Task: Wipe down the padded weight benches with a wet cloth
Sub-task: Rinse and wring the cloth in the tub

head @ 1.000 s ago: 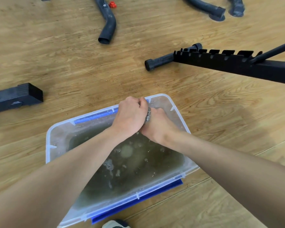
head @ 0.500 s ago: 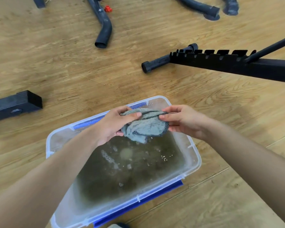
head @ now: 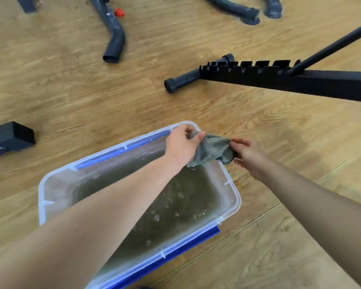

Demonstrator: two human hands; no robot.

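1. The left hand (head: pixel 180 146) is closed on the left edge of the grey cloth (head: pixel 212 150), pinching it between thumb and fingers above the far right corner of the tub (head: pixel 42 197).
2. The right hand (head: pixel 249 156) pinches the right edge of the same cloth with its fingertips; its other fingers look loosely curled. The two hands are a little apart, with the cloth stretched and sagging between them.
3. The cloth hangs partly over the tub's right rim, its lower edge just above the murky water (head: pixel 175 205). It looks damp, and its long axis runs left to right between the hands.
4. The tub sits on the wooden floor (head: pixel 71 90), near the person, with blue clips on its far and near sides.
5. The relation that matters: no padded bench surface is in view. The nearest bench part is the black frame bar (head: pixel 300 82) with its notched rack, lying far and to the right of the hands, its long axis running left to right. The right hand is the nearer one to it.
6. Judging from this, the cloth is ready and the next move probably carries it up and right toward that bench.
7. Other black legs (head: pixel 115 38) lie farther off, to the far left.
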